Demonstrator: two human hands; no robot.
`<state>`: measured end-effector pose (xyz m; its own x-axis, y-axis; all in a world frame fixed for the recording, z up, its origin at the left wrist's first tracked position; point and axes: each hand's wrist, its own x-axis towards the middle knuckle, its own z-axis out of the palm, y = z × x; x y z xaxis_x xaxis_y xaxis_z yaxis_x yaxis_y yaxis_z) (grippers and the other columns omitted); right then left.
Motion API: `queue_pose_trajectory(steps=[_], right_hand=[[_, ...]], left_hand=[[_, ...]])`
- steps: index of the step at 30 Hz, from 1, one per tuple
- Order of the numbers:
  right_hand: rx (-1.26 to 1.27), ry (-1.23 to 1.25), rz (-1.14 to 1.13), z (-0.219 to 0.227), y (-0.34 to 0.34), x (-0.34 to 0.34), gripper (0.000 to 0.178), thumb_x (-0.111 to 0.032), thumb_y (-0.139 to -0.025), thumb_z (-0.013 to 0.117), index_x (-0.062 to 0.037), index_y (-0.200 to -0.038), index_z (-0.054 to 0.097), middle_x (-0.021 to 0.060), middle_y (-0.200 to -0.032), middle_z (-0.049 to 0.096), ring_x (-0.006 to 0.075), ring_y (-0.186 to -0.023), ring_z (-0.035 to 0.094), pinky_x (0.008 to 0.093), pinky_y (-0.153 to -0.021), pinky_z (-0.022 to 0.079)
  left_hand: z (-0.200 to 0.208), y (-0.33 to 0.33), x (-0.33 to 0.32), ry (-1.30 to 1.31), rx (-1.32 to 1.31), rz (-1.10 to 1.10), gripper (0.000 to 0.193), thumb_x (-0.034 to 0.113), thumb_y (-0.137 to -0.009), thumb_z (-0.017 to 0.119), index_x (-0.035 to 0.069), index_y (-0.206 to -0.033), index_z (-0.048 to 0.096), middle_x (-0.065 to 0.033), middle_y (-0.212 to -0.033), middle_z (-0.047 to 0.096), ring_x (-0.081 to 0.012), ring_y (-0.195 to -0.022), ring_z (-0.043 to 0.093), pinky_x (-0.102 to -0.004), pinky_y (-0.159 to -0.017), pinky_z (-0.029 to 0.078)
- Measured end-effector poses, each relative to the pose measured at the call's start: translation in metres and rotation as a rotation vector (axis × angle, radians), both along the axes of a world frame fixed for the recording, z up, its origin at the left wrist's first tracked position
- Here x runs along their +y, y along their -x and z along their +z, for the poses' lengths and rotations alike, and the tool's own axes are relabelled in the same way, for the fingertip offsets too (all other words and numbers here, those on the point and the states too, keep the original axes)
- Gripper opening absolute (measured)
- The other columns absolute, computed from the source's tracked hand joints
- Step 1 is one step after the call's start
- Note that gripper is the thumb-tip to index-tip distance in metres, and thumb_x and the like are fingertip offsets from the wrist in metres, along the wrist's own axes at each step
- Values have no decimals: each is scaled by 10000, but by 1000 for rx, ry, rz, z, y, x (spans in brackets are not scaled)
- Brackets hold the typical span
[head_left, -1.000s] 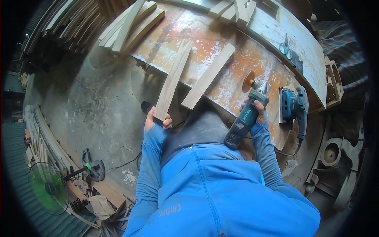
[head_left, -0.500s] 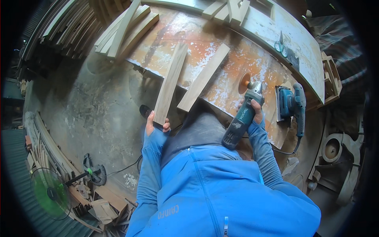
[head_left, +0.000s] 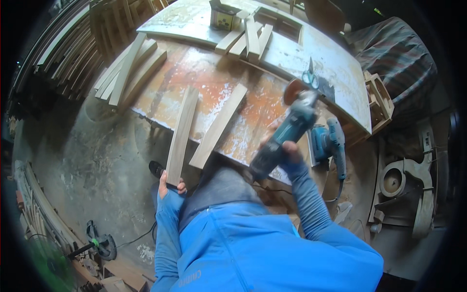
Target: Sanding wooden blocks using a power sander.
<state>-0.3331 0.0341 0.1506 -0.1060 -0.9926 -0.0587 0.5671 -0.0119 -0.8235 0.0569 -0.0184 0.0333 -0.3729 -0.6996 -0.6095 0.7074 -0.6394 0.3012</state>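
Observation:
My left hand (head_left: 171,187) grips the near end of a pale wooden slat (head_left: 182,136), whose far part rests on the worn orange workbench (head_left: 198,71). Beside it lies a second wooden slat (head_left: 218,127), its near end jutting past the bench edge. In my right hand (head_left: 292,153) is a teal and black angle grinder (head_left: 286,137), closed around its body and blurred by motion. The grinder's brown disc (head_left: 295,91) points to the far side, over the bench. Just right of it sits a blue sander (head_left: 327,142) with a grey handle and a cord.
More slats (head_left: 127,73) are piled at the bench's far left. Behind, a white panel (head_left: 335,65) bears stacked slats (head_left: 249,41), a small box (head_left: 224,17) and scissors (head_left: 310,77). A fan (head_left: 48,265) and wood scraps stand low on the left.
The grinder has lifted and moved away from me, nearer the white panel, and is now blurred. My left hand still grips the slat. The whole view has shifted, showing more of the far side.

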Motion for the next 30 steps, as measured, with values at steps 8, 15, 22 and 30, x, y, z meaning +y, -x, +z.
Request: queue_pose_trajectory(steps=[8,15,22,30], right_hand=[[-677,-216,-328,-19,-32,-23,614,-302,-751,708,-18,-1239,466,214,-1169,614,361,-1057,628,465,-923,554],[23,-280,73,-114,101,-41,320,-270,-906,670,-47,-1130,622,78,-1092,663,172,-892,645,285,-792,522],[1683,-454,-500,-83,123,6,713,-105,-677,752,-26,-1335,487,193,-981,659,366,-820,649,420,-754,532],[2004,-383,-340,-57,59,-6,873,-189,-752,779,-70,-1491,330,303,-1237,568,470,-1169,540,455,-994,436]], left_hand=[[15,-8,-2,45,-230,41,496,480,-954,607,44,-1177,533,-138,-849,573,-196,-607,535,-284,-522,418],[5,0,6,46,-276,11,519,488,-934,615,74,-1225,499,-150,-857,566,-200,-610,528,-298,-522,411],[10,-1,14,99,-280,-54,513,473,-961,593,26,-1211,552,-110,-875,615,-149,-644,585,-267,-539,444],[12,9,13,273,-576,-175,544,430,-943,648,43,-1300,514,-75,-930,617,-155,-657,590,-260,-555,454]])
